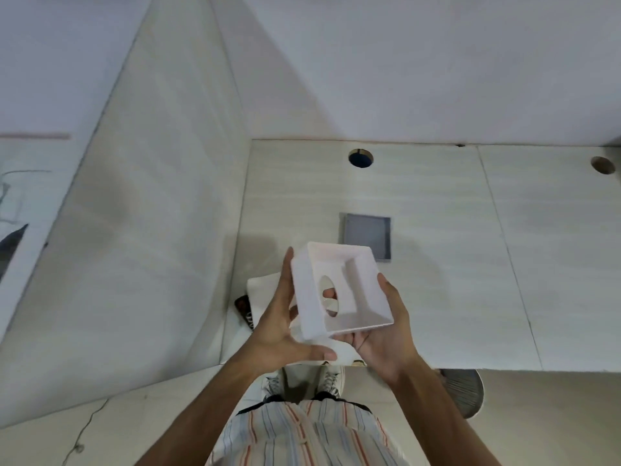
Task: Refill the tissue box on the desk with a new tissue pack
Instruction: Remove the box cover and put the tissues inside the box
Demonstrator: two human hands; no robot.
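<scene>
I hold a white cube-shaped tissue box above the desk's near edge, tilted so its open underside faces me. It looks empty inside, and the oval dispensing hole shows on its left face. My left hand grips that left face, with a fingertip visible through the hole. My right hand cups the box's lower right corner from below. A white tissue pack lies on the desk behind my left hand, mostly hidden. A grey square panel, possibly the box's base, lies flat just beyond the box.
The pale desk has two round cable holes along its back edge. A dark phone-like object lies partly under the tissue pack. A partition panel stands to the left. A grey round object sits on the floor at lower right.
</scene>
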